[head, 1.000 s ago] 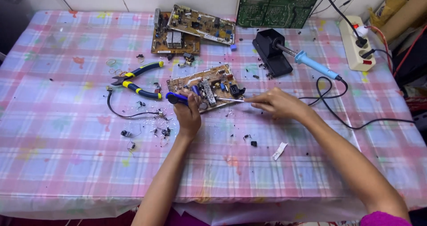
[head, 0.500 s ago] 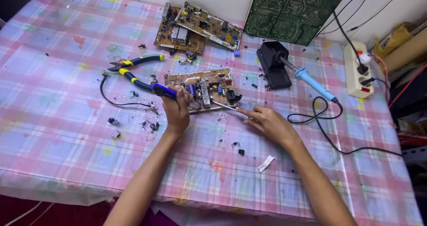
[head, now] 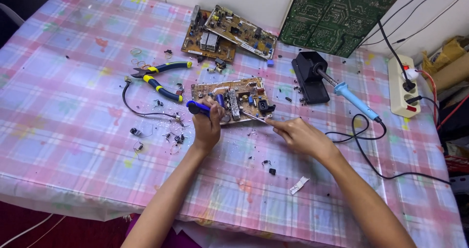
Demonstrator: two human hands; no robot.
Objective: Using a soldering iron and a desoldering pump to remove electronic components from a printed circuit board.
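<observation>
A small brown circuit board (head: 233, 96) lies on the pink checked tablecloth (head: 73, 96) in front of me. My left hand (head: 207, 126) grips a blue-handled tool (head: 197, 107) at the board's near left corner, its tip on the board. My right hand (head: 299, 135) holds thin metal tweezers (head: 255, 116) whose tips reach the board's near right edge.
Blue-and-yellow pliers (head: 159, 77) and a black wire (head: 141, 112) lie left of the board. Two more boards (head: 229, 33) and a green board (head: 337, 13) stand behind. A soldering iron (head: 351, 97) rests in its black stand (head: 309, 77); a power strip (head: 403, 87) sits right. Several loose parts litter the cloth.
The view has shifted and tilted, so everything sits lower and more to the right in frame. Both hands stay at the small board with their tools.
</observation>
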